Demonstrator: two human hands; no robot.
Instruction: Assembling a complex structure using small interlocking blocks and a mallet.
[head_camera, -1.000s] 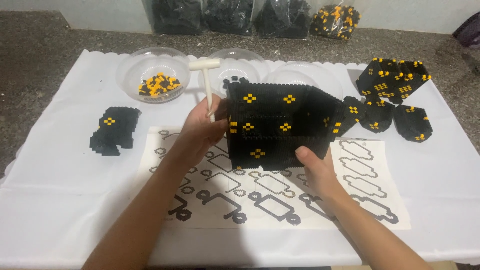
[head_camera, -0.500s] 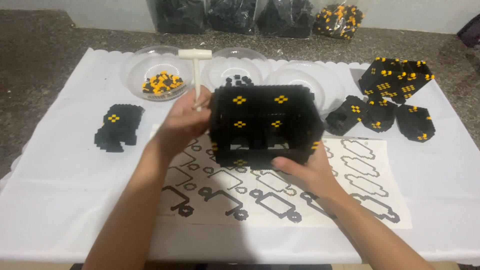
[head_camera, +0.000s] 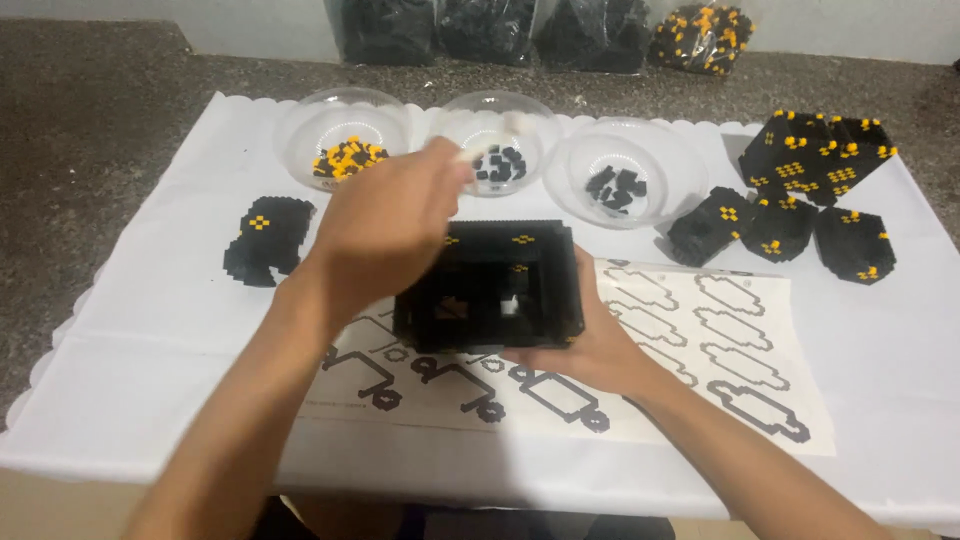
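The open black block box (head_camera: 490, 285) sits mid-cloth near the front edge, cupped from the right by the right hand (head_camera: 585, 345), while the left hand (head_camera: 385, 230), closed on a blurred white mallet (head_camera: 500, 135), hovers just above its left wall.

A white scalloped cloth (head_camera: 140, 330) is spread over the speckled table (head_camera: 90, 110). Three clear bowls are set in a row: one (head_camera: 340, 135) with yellow-and-black pieces, two (head_camera: 500, 125) (head_camera: 625, 170) with black pieces. A small black block (head_camera: 265, 238) lies at left; finished black-and-yellow blocks (head_camera: 800, 195) are grouped at right. A printed pattern sheet (head_camera: 720, 350) is laid flat. Bagged pieces (head_camera: 700, 35) are stacked behind.
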